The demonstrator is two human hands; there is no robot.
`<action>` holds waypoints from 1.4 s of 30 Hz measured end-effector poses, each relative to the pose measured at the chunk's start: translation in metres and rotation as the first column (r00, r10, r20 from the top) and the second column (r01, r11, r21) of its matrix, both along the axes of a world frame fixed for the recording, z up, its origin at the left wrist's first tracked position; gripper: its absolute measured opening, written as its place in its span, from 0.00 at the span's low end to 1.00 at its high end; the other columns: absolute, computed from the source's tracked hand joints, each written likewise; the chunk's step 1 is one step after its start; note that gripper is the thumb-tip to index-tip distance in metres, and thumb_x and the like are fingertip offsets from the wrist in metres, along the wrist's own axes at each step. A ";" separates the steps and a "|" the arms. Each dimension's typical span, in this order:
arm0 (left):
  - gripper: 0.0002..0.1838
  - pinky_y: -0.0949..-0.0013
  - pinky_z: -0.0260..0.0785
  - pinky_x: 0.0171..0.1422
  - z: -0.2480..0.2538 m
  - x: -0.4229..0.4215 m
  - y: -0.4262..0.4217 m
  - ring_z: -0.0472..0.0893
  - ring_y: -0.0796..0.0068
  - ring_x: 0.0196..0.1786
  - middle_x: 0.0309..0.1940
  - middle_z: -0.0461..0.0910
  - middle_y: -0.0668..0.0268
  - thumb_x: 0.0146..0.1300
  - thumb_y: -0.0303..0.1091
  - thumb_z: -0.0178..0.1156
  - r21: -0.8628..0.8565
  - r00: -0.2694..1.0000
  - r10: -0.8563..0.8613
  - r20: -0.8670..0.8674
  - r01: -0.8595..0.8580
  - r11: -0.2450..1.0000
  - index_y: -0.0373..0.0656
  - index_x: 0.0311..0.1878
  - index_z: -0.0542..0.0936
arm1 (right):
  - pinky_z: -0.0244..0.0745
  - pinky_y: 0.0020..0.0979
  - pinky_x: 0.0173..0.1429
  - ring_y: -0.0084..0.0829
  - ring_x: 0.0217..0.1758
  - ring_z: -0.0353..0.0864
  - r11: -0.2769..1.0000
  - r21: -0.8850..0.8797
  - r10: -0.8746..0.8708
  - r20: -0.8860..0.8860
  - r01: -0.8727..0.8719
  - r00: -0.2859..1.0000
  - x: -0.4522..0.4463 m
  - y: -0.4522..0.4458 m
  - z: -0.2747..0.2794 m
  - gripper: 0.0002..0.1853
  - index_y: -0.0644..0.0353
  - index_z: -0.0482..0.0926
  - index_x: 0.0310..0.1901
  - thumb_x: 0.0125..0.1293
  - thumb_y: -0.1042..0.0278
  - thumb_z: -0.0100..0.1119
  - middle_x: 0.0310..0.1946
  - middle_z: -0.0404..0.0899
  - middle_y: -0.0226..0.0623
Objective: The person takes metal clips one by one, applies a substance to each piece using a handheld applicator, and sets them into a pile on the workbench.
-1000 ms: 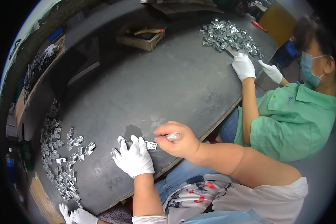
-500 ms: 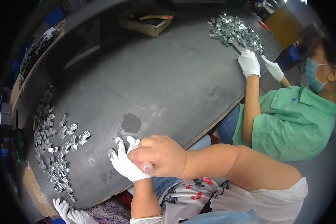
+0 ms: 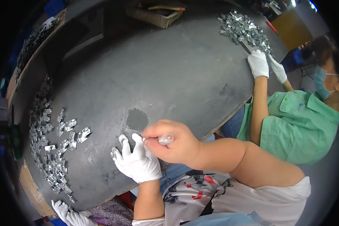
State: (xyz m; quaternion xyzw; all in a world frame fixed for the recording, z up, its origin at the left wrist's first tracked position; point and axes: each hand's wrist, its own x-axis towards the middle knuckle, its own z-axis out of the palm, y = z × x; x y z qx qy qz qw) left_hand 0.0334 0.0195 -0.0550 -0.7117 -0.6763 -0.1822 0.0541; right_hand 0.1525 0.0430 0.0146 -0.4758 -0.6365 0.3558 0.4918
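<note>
My right hand (image 3: 179, 145) is bare and closed around a pen-like tool with a clear, pink-centred end (image 3: 166, 139). Its other end is hidden behind my fingers. My left hand (image 3: 137, 162), in a white glove, rests on the dark table (image 3: 169, 86) just left of my right hand. Its thumb and fingers are spread, and the fingertips touch the tabletop near a dark round patch (image 3: 137, 119). Whether anything small lies under them I cannot make out. Several shiny metal pieces (image 3: 72, 137) lie to the left of my left hand.
A larger heap of metal pieces (image 3: 47, 150) runs along the table's left side; another heap (image 3: 246, 32) is at the far right. A co-worker in green (image 3: 297, 124) works there with gloved hands. Other gloved hands (image 3: 69, 215) show at lower left. A tray (image 3: 154, 18) stands at the back.
My right hand has moved up and right with the tool, uncovering more of my left glove. My left hand has shifted slightly right. The view has tilted a little.
</note>
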 end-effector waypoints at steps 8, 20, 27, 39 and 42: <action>0.14 0.48 0.63 0.54 0.004 0.003 -0.001 0.74 0.46 0.44 0.46 0.75 0.58 0.48 0.42 0.57 -0.007 0.999 0.017 -0.030 -0.017 1.000 0.53 0.39 0.77 | 0.71 0.25 0.36 0.25 0.33 0.77 0.994 -0.094 -0.070 -0.160 0.056 0.985 -0.004 -0.003 -0.013 0.07 0.61 0.77 0.34 0.51 0.76 0.60 0.31 0.77 0.37; 0.11 0.51 0.62 0.56 0.001 0.004 -0.001 0.74 0.49 0.46 0.47 0.75 0.59 0.51 0.41 0.58 -0.032 0.998 0.061 -0.002 -0.061 0.998 0.55 0.39 0.78 | 0.72 0.28 0.37 0.29 0.33 0.77 0.985 -0.160 -0.080 -0.099 0.064 0.992 0.000 0.001 -0.007 0.09 0.60 0.77 0.36 0.50 0.74 0.60 0.31 0.77 0.37; 0.11 0.51 0.62 0.57 0.001 0.002 -0.001 0.74 0.49 0.47 0.46 0.76 0.58 0.47 0.39 0.63 -0.039 0.995 0.048 0.093 -0.045 0.998 0.54 0.36 0.79 | 0.73 0.26 0.40 0.26 0.36 0.77 0.965 -0.224 -0.149 -0.038 0.137 0.988 0.001 -0.001 -0.012 0.10 0.58 0.77 0.37 0.51 0.76 0.59 0.34 0.78 0.35; 0.10 0.51 0.61 0.58 0.011 0.011 0.000 0.74 0.47 0.47 0.46 0.76 0.59 0.50 0.42 0.61 0.001 0.994 0.105 0.011 -0.105 0.994 0.56 0.38 0.80 | 0.69 0.25 0.35 0.25 0.31 0.74 0.985 -0.156 -0.116 -0.263 0.076 0.958 0.018 -0.016 0.011 0.08 0.62 0.76 0.35 0.51 0.78 0.58 0.30 0.75 0.33; 0.11 0.52 0.62 0.57 0.005 0.006 0.000 0.74 0.48 0.47 0.46 0.77 0.60 0.49 0.44 0.61 -0.020 0.994 0.099 0.047 -0.098 0.995 0.59 0.37 0.80 | 0.67 0.29 0.31 0.31 0.27 0.72 0.982 0.188 -0.046 0.214 0.005 0.976 0.013 -0.017 -0.004 0.10 0.57 0.77 0.35 0.48 0.74 0.59 0.26 0.72 0.32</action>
